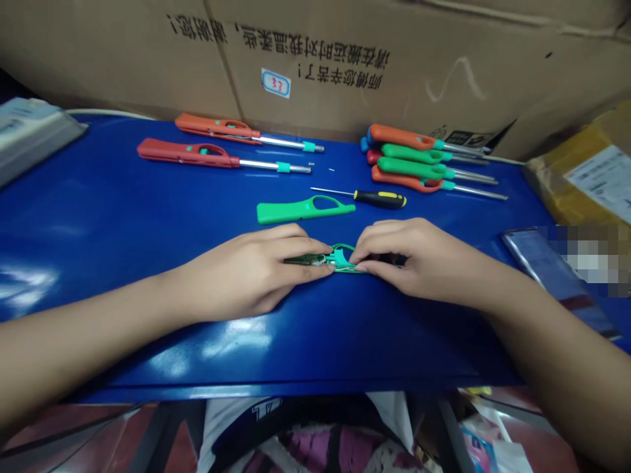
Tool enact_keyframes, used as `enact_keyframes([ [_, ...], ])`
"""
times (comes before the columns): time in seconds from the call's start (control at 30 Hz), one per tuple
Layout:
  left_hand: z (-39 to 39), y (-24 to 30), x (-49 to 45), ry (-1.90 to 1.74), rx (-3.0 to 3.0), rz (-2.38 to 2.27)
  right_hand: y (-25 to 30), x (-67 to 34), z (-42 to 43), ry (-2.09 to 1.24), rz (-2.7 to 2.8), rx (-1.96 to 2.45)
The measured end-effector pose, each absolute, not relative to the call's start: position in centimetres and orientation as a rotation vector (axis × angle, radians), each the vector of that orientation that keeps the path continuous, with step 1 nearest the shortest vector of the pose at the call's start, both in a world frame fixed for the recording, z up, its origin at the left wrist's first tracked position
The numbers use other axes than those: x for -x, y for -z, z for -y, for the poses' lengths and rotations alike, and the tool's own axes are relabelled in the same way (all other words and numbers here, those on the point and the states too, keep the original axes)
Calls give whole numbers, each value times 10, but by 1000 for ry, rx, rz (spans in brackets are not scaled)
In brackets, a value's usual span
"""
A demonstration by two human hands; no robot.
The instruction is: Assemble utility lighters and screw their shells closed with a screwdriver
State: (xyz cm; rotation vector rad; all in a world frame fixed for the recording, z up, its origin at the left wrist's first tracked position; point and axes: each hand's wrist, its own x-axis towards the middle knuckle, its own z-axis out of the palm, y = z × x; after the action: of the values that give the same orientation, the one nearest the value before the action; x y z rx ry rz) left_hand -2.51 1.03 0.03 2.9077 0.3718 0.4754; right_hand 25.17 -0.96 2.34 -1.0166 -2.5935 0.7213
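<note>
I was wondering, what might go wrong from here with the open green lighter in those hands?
The teal part inside the open green lighter could shift, as the left hand and right hand pinch close beside it. The tiny metal piece lying loose might get lost. The screwdriver could roll if nudged.

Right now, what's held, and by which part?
An opened green lighter: left hand on its handle, right hand pinching near the front of its trigger loop; exact right-hand contact partly hidden.
</note>
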Motion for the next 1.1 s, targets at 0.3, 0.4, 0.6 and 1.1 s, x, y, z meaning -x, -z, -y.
enact_keyframes([
  [0.3, -10, -1, 25, -473, -2934, -374, -26, -254, 6, -719, 2465, 985],
  [0.4, -12, 0, 26, -567, -2843, -373, -17, -258, -4, -371, 2348, 1032],
  [0.6, -26, -5, 30, -840, -2749, -733, 0, -268, -18, -27, 2519, 1104],
  [1.1, -53, 1, 43, -661, -2692, -1008, -21, -261, -1, -684, 2591, 825],
])
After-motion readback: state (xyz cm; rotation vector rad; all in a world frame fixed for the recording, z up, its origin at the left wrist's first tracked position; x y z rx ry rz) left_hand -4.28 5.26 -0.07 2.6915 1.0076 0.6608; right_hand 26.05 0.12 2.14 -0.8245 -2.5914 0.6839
